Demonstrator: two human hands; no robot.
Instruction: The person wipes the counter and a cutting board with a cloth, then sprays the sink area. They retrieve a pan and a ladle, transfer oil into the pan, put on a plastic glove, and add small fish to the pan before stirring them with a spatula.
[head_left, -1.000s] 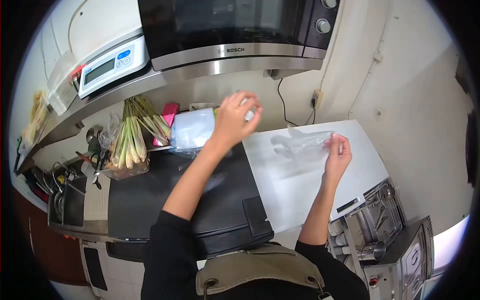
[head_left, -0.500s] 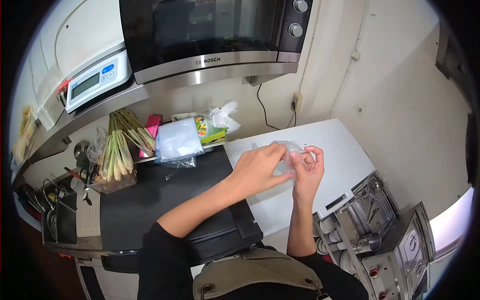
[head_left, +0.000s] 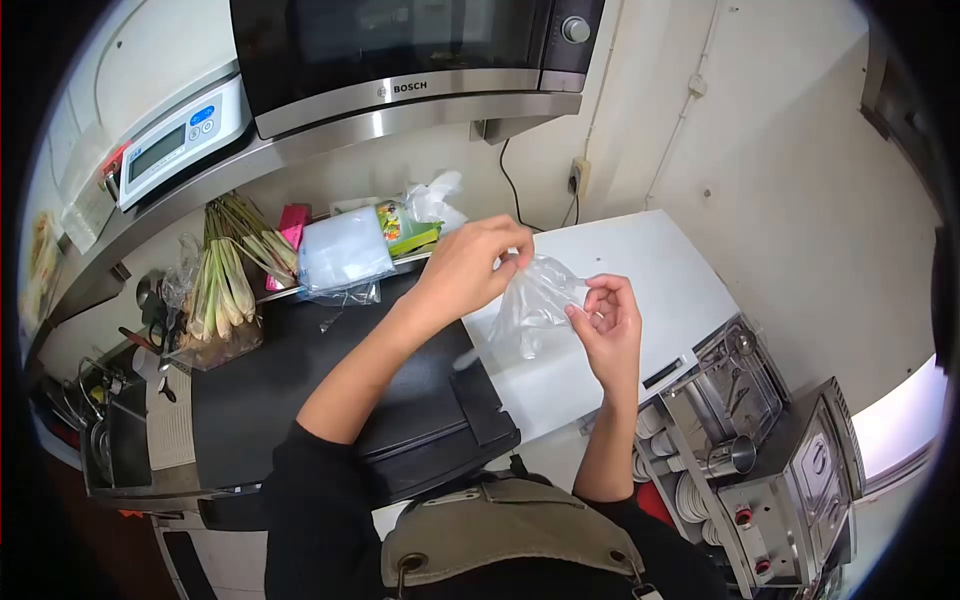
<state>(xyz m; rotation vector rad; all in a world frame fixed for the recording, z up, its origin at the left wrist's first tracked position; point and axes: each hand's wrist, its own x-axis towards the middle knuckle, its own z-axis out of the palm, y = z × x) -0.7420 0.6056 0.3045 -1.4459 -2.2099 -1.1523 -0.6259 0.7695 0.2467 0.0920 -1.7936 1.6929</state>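
Observation:
A clear plastic bag point(head_left: 535, 305) hangs between my two hands, above the white counter top point(head_left: 640, 255). My left hand point(head_left: 478, 262) pinches its upper edge between thumb and fingertips. Lower and to the right, my right hand point(head_left: 608, 325) has the bag's other edge between thumb and curled fingers. The bag is spread and creased, with its bottom dangling toward the dark counter surface point(head_left: 400, 390). I cannot make out anything inside it.
Lemongrass stalks point(head_left: 222, 290) stand in a clear tub at the left, beside a stack of plastic bags point(head_left: 345, 250). A microwave point(head_left: 400, 60) and a digital scale point(head_left: 180, 145) sit on the shelf above. Steel equipment point(head_left: 760, 470) and stacked plates point(head_left: 690, 497) are at the right.
My left hand has moved up and left, away from my right hand. The bag, bunched and mostly hidden before, is now stretched out and hanging between them. The view has shifted slightly.

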